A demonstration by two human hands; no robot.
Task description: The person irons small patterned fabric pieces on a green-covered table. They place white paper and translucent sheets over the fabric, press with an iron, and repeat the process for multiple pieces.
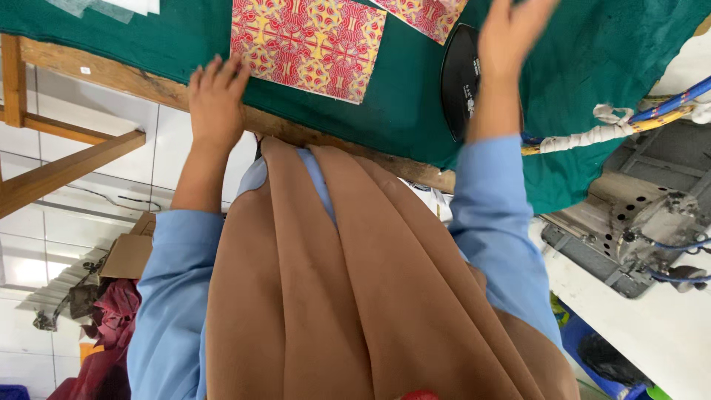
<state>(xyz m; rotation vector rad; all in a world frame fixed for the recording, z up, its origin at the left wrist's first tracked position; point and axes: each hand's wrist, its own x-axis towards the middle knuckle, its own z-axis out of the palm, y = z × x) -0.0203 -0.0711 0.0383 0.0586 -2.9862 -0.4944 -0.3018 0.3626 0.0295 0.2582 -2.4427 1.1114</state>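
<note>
A green cloth [400, 96] covers the wooden table. Left hand [216, 100], fingers together, rests flat beside the patterned fabric piece [307, 43], long axis left-right. Right hand [509, 33], fingers apart, hovers above the black iron [461, 80].

Left hand [216, 100] flat at the near edge of the bench [400, 104], fingertips touching the near left corner of a patterned cloth piece [307, 43]. Second patterned piece [428, 13] further back and to the right, just apart from the first. Iron [461, 80] right of both pieces, near the bench's near edge. Right hand [511, 30] raised over the iron. Hose [637, 120] trailing off the right edge. Cardboard box [129, 252] on the floor below the left side.
</note>
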